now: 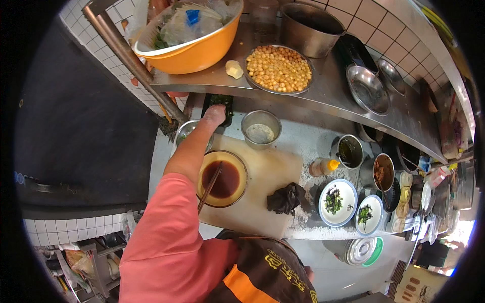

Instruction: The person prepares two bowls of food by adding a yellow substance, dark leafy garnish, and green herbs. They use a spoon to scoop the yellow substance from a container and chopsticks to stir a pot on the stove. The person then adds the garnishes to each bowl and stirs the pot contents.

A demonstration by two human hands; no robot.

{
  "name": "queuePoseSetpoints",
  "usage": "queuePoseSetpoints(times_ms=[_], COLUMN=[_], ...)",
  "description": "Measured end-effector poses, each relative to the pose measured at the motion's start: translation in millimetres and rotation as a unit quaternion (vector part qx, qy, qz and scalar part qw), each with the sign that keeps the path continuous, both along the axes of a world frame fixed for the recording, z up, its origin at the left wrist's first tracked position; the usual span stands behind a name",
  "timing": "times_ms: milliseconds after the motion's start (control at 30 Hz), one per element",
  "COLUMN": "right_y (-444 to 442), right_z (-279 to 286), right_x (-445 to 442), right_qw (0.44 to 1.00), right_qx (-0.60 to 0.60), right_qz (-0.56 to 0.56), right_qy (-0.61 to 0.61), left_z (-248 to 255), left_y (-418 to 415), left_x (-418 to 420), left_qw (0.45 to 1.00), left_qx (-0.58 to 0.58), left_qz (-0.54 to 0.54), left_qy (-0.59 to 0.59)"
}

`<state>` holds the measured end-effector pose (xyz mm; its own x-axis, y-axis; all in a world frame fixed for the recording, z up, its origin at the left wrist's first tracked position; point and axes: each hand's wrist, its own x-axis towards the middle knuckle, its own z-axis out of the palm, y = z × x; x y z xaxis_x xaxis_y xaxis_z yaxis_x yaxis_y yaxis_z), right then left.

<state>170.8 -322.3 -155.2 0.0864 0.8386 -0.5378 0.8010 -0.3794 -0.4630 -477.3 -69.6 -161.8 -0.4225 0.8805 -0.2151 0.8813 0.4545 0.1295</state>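
Note:
My left hand (215, 114) reaches over the near part of a dark rectangular tray (229, 120) of chopped greens; its fingers are hidden. Part of my right hand (309, 273) shows low beside the brown apron; what it does is hidden. Under my left forearm is a metal bowl (182, 130) with bits of green. A bowl of dark red-brown liquid (227, 181) stands on the cutting board (261, 212), with chopsticks (210, 187) resting in it. A metal bowl with pale contents (261, 132) stands behind, and a crumpled black cloth (286, 199) lies to the right.
Two white bowls (336, 217) (369, 227) with greens, a yellow-capped squeeze bottle (321, 167) and metal pots (350, 151) stand to the right. Above the counter, a steel shelf (326, 83) holds an orange basin (193, 57), a tray of yellow chunks (279, 70) and a large pot (312, 30).

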Motion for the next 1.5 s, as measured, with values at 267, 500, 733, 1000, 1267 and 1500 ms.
queuePoseSetpoints(times_ms=[267, 500, 733, 1000, 1267, 1500], right_y=[3.9, 1.0, 15.0, 22.5, -8.7, 22.1], right_z=[-8.3, -29.0, -22.5, -46.7, -78.0, -106.4], right_x=[2.3, 22.8, 45.5, 117.0, 208.6, 218.7], right_qw=[0.998, 0.999, 0.999, 0.997, 0.994, 0.984], right_qx=[0.041, 0.023, 0.030, 0.042, 0.038, 0.083], right_qz=[0.006, -0.024, 0.026, 0.046, 0.088, 0.147], right_qy=[0.054, 0.028, 0.031, 0.034, 0.056, 0.054], left_z=[-19.8, -0.7, 98.5, 96.5, 39.8, 67.7], left_y=[3.3, -14.9, -45.3, -47.9, -36.9, -64.1], left_x=[-37.5, -36.2, 95.8, 368.8, 475.1, 483.1], left_qw=[0.968, 0.682, 0.608, 0.695, 0.898, 0.878], left_qx=[0.172, 0.335, 0.340, 0.190, 0.294, 0.376], left_qz=[0.125, 0.388, 0.232, 0.091, -0.162, -0.163], left_qy=[-0.132, -0.521, -0.679, -0.687, -0.284, -0.246])
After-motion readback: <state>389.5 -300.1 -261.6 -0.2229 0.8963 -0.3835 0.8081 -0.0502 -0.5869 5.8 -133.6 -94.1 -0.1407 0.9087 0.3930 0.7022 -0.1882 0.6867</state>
